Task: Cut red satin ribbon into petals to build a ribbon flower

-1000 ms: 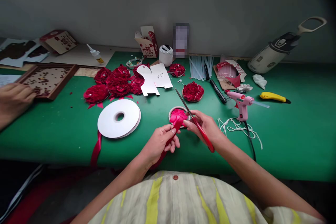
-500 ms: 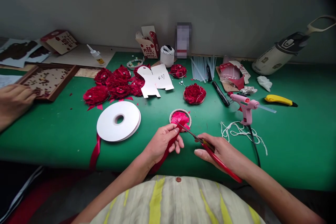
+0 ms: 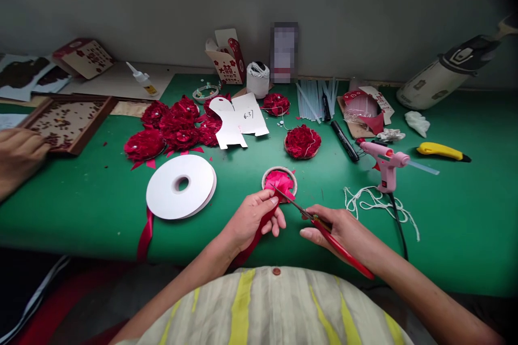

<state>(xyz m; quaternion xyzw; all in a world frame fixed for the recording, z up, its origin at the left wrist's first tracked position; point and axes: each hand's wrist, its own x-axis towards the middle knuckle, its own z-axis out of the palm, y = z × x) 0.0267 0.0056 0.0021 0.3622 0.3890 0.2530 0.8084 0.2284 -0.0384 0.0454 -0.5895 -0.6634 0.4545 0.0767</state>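
Head view: your left hand (image 3: 261, 216) has thumb and forefinger clamped on the red ribbon (image 3: 256, 240), the other fingers curled loosely beneath; the ribbon drops from your grip towards the table's near edge. Your right hand (image 3: 348, 229) is closed round the red handles of the scissors (image 3: 329, 233), its thumb apart from the forefinger. Their tip lies by the ribbon's upper end, next to your left fingertips; you cannot tell whether the blades touch it. Just beyond sits a ring (image 3: 264, 177) with pink pieces (image 3: 279, 180) inside, on the green table (image 3: 465, 226).

Past that, a white card (image 3: 251, 118) carries handwriting that reads "6.37". Behind it, the upright box (image 3: 229, 69) bears a red 囍, with smaller characters below too tiny to read; the tilted box (image 3: 87, 59) at far left has similar red print. The bottle (image 3: 142, 80) wears a yellow label you can't make out, and the phone's (image 3: 284, 53) screen is blurred. Lettering on the marker (image 3: 345, 141) and emblems on the flask (image 3: 439, 78) are illegible. At left, a co-worker's hand (image 3: 20, 156) rests by a tray (image 3: 95, 125).
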